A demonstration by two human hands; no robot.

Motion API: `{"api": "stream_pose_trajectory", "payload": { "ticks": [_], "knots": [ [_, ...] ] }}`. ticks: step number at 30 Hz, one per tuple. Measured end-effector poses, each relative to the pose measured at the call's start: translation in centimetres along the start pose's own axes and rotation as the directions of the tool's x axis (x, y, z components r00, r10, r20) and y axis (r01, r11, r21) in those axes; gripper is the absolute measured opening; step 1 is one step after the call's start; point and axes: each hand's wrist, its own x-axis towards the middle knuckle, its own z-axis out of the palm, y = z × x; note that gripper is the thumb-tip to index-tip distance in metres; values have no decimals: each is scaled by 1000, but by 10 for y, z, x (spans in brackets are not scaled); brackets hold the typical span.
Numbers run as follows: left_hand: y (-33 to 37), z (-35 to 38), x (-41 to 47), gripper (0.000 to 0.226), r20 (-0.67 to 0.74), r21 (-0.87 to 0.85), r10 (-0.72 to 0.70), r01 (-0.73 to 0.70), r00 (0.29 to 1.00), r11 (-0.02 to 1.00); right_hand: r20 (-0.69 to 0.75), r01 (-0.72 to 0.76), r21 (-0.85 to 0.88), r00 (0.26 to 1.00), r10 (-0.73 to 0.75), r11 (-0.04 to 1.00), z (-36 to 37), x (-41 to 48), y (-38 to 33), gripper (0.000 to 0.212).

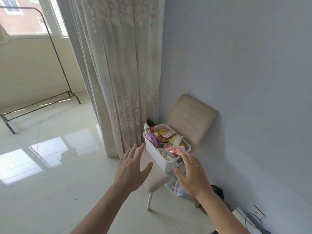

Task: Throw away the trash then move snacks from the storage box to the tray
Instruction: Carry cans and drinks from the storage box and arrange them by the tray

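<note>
Head view: a white rectangular plastic storage box [157, 156] is seen on the seat of a beige padded chair [192, 115], set in the corner between a pale patterned curtain [121, 65] and the wall. The box is packed with snacks: a white bottle with a green label [147, 130] upright at the far left corner, a purple packet [152, 141] beside it, a yellow packet [173, 139] in the middle, and a red-and-white packet [174, 151] at the near end. The left hand [131, 169] is held out empty with fingers spread, just left of the box's long left wall and not touching it. The right hand [192, 176] is likewise spread and holding nothing, over the near right corner; its fingertips overlap the red-and-white packet, and contact cannot be told. The box's long axis runs far to near, slanting right toward the near end, so the box lies between and just beyond both hands, with the right hand nearer. A two-handed lift by the side walls is judged likely. A crumpled clear plastic bag [175, 188] is seen on the floor under the chair; whether it is the trash cannot be told. No tray is in view. Print is visible on the packets and the bottle label, but no brand or word is legible.
</note>
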Motion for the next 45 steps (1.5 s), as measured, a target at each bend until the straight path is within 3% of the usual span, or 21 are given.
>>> {"api": "stream_pose_trajectory", "payload": {
  "ticks": [7,15,18,31,45],
  "knots": [
    [15,38,72,76,-12,-73,-146,145,989,987,43,42,97,998,-47,994,1,97,59,69],
    [22,65,135,75,-1,-94,-201,200,980,975,128,78,145,987,-97,986,14,172,102,69],
    [13,73,156,76,-3,-133,-216,214,976,968,150,30,237,986,-68,971,22,194,108,66],
    [-76,133,281,69,33,-306,-302,297,953,905,235,-44,195,972,-3,980,111,312,126,60],
    [-173,266,366,71,228,-382,-295,364,928,850,356,-59,196,935,-15,979,245,401,187,61]
  ]
}}
